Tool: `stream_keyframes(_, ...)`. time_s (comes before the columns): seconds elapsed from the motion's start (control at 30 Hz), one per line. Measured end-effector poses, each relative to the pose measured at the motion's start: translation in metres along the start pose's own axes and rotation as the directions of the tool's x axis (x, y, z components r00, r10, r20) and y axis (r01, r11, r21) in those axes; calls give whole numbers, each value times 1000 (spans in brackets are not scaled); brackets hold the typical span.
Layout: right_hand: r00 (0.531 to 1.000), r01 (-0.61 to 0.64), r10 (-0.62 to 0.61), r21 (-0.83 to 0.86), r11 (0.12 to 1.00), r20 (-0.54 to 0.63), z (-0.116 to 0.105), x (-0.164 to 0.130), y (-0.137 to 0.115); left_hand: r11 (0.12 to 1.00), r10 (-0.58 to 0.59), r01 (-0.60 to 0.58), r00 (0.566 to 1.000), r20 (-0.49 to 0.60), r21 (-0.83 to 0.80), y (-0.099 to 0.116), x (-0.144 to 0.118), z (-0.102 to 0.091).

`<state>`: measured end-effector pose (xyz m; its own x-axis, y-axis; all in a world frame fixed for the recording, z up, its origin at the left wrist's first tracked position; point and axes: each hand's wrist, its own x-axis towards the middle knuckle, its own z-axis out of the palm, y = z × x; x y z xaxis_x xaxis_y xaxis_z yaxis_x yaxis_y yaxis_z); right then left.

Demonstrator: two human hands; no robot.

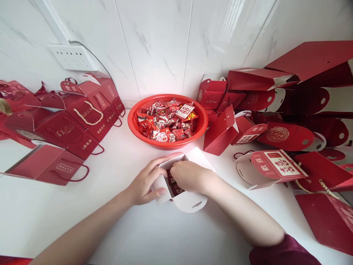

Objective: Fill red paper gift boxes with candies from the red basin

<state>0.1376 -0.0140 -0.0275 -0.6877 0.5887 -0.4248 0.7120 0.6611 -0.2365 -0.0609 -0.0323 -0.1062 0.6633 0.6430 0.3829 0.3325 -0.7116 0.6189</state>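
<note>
An open gift box point(164, 196), its white inner flaps spread, sits on the table in front of me. My left hand point(147, 182) grips its left wall, fingers over the rim and thumb on the near side. My right hand point(191, 176) reaches down inside with the fingers curled; the box walls and the hand itself hide the fingertips and anything they hold. Beside it, a dark red printed packet point(175, 184) lies in the box. Just beyond stands a red plastic basket point(132, 123) of wrapped candies point(168, 123), with a small printed card point(185, 111) on top.
Closed red gift boxes point(82, 125) with rope handles stand in rows at the left. More red boxes point(286, 134), several with raised flaps, are stacked at the right. Behind the white table point(121, 228) rises a tiled wall point(160, 44) with a power strip point(72, 57).
</note>
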Motion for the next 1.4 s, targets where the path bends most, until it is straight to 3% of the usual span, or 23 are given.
stream_keyframes(0.2, 999, -50, 50, -9, 999, -14, -7, -14, -6, 993, -58, 57, 998, -12, -105, -8, -1, 6)
stream_keyframes(0.27, 993, -53, 53, 8, 999, -107, -18, -28, 2, 978, -101, 90, 994, -51, -190, -13, -1, 9)
stream_keyframes(0.33, 942, -82, 86, 26, 996, -325, -35, -38, 16, 963, -128, 103, 988, -84, -248, -16, 0, 11)
stream_keyframes(0.4, 838, -211, 224, 83, 974, -498, -53, -36, 35, 962, -135, 108, 987, -89, -252, -18, 0, 12)
stream_keyframes(0.47, 782, -423, 436, 135, 896, -445, -70, -20, 53, 967, -126, 109, 990, -62, -230, -17, 0, 10)
stream_keyframes(0.57, 771, -544, 553, 124, 830, -316, -83, 21, 72, 974, -106, 101, 994, -12, -205, -15, -1, 8)
stream_keyframes(0.67, 779, -584, 591, 101, 806, -209, -80, 59, 82, 977, -109, 105, 994, -8, -188, -13, -2, 6)
stream_keyframes(0.77, 801, -567, 578, 110, 816, -155, -70, 77, 89, 977, -142, 142, 990, 16, -160, -12, -2, 3)
stream_keyframes(0.9, 796, -514, 546, 184, 838, -261, -61, 67, 93, 984, -132, 136, 991, 36, -114, -8, -2, 1)
stream_keyframes(1.03, 734, -350, 444, 275, 896, -514, -51, 28, 81, 991, -117, 119, 992, -40, 64, 0, -2, -3)
stream_keyframes(1.07, 724, -246, 383, 303, 921, -574, -47, 15, 75, 987, -104, 115, 990, -99, 110, 3, 0, -5)
stream_keyframes(1.1, 680, 10, 280, 390, 921, -678, -43, 3, 69, 983, -85, 111, 982, -171, 148, 8, 2, -9)
stream_keyframes(1.13, 641, 249, 202, 450, 858, -740, -39, -9, 62, 979, -63, 107, 968, -242, 175, 15, 7, -13)
stream_keyframes(1.2, 612, 539, 153, 551, 638, -776, -33, -31, 49, 979, -30, 98, 935, -353, 178, 30, 20, -26)
stream_keyframes(1.3, 630, 685, 154, 638, 352, -761, -30, -52, 30, 994, -94, 109, 947, -308, 33, 58, 49, -47)
stream_keyframes(1.33, 626, 709, 163, 644, 286, -762, -30, -56, 26, 991, -130, 124, 965, -226, -39, 66, 59, -54)
stream_keyframes(1.4, 604, 747, 191, 633, 205, -774, -30, -58, 19, 981, -159, 137, 973, -169, -137, 81, 79, -62)
